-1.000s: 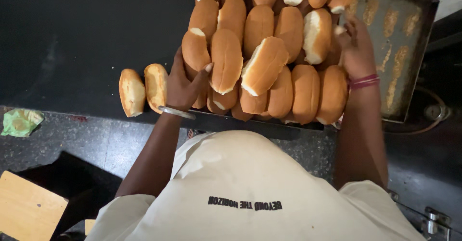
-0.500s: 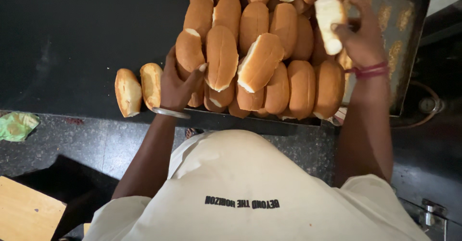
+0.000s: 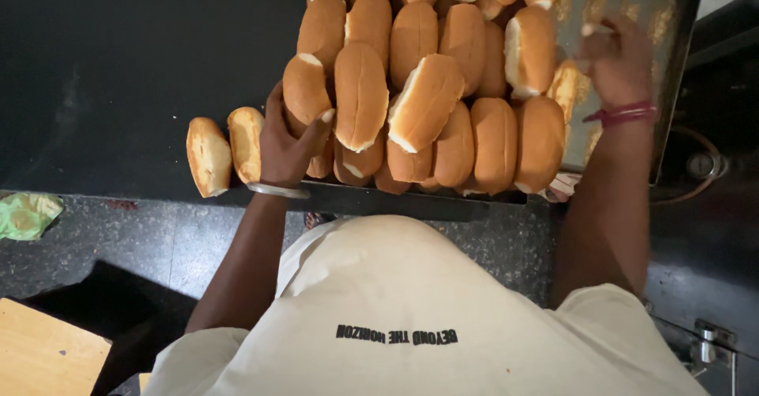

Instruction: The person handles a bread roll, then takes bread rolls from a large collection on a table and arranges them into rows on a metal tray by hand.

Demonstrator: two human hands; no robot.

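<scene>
Now, left hand: my left hand sits at centre-left of the frame, fingers curled round the lower end of one bun at the left edge of the heap, thumb pressed on its side; a metal bangle rings the wrist.
Right hand: I see my right hand at upper right, fingers bunched loosely over the tray; something pale shows at the fingertips, but I cannot tell whether it grips anything. Red thread bands circle that wrist.
Buns: a heap of golden oblong buns fills the centre and top of the frame, stacked in rows, some lying on others.
Loose buns: two buns lie side by side on the dark table, just left of my left hand and apart from the heap.
Tray: a worn metal baking tray lies under the heap, its bare part showing at upper right.
Surroundings: a crumpled green wrapper rests on the speckled floor at far left; a wooden board is at lower left.
</scene>
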